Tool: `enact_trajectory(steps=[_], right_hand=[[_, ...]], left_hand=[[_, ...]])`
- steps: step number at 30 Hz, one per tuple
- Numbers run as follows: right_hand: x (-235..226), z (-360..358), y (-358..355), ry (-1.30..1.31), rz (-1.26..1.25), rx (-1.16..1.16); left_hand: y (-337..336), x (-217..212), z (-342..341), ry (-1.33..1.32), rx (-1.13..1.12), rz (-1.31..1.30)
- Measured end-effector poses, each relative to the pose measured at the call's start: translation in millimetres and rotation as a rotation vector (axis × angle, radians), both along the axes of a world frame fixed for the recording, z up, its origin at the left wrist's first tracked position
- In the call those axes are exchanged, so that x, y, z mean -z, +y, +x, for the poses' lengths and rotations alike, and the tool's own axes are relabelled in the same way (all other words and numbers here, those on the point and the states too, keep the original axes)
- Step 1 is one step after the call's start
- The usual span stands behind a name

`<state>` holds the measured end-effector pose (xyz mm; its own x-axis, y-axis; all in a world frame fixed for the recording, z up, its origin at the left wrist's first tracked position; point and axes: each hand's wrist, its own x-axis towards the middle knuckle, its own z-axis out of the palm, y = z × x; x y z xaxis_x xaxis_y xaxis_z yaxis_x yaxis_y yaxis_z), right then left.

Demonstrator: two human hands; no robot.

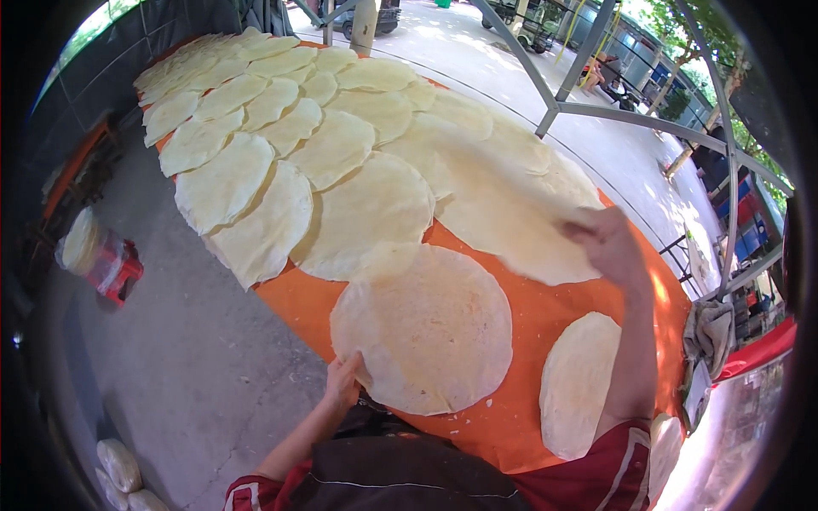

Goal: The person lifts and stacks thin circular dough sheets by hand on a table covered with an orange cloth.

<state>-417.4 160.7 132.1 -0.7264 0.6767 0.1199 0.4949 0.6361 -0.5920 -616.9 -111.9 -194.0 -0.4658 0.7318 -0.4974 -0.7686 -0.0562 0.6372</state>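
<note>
- Head view, left hand (343, 381): the fingers (351, 368) are closed in a pinch on the near-left rim of a round flat dough sheet (423, 328), which lies flat on the orange surface (554, 319) directly in front of the person.
- Right hand (609, 245): the fingers are closed on the edge of a second thin sheet (503, 217). This sheet is blurred and appears partly lifted off the surface at its right edge; its far portion overlaps neighbouring sheets.
- Near right: one more round sheet (579, 383) lies flat beside the right forearm, apart from the sheet under the left hand. A further pale disc (665, 443) shows at the near-right edge of the surface.
- Far and left: overlapping rows of sheets (281, 128) cover the surface from the middle to its far-left end, each lapping over the next.
- Progress, judged from the layout: most of the surface is already covered. Bare orange cloth remains only at the near end, around and between the two near sheets. The two gripped sheets are not yet released.
- Off the surface: a stack of pale discs on a red stool (115, 268) stands on the concrete floor (187, 366) at left; white bags (119, 464) lie at near left; a cloth (711, 328) hangs on the frame at right.
</note>
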Motion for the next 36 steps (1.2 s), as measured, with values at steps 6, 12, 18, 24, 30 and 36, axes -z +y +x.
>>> enact_trajectory(steps=[6, 12, 18, 24, 30, 36], right_hand=[[150, -39, -89, -0.353, 0.485, -0.323], [251, -47, -187, -0.199, 0.336, -0.379], [263, -17, -188, -0.264, 0.37, -0.436], [208, -16, -80, -0.349, -0.136, -0.196], [276, -4, 115, -0.505, 1.205, 0.17], [235, 18, 183, -0.739, 0.502, -0.048]], left_hand=[[9, -26, -2, -0.098, -0.01, -0.016], [14, -26, 3, -0.013, -0.049, 0.007], [17, -13, 7, 0.142, 0.011, -0.088], [7, -20, 11, 0.278, -0.043, -0.136], [15, -20, 20, 0.49, 0.013, -0.18], [8, -22, 12, 0.726, -0.049, -0.253]])
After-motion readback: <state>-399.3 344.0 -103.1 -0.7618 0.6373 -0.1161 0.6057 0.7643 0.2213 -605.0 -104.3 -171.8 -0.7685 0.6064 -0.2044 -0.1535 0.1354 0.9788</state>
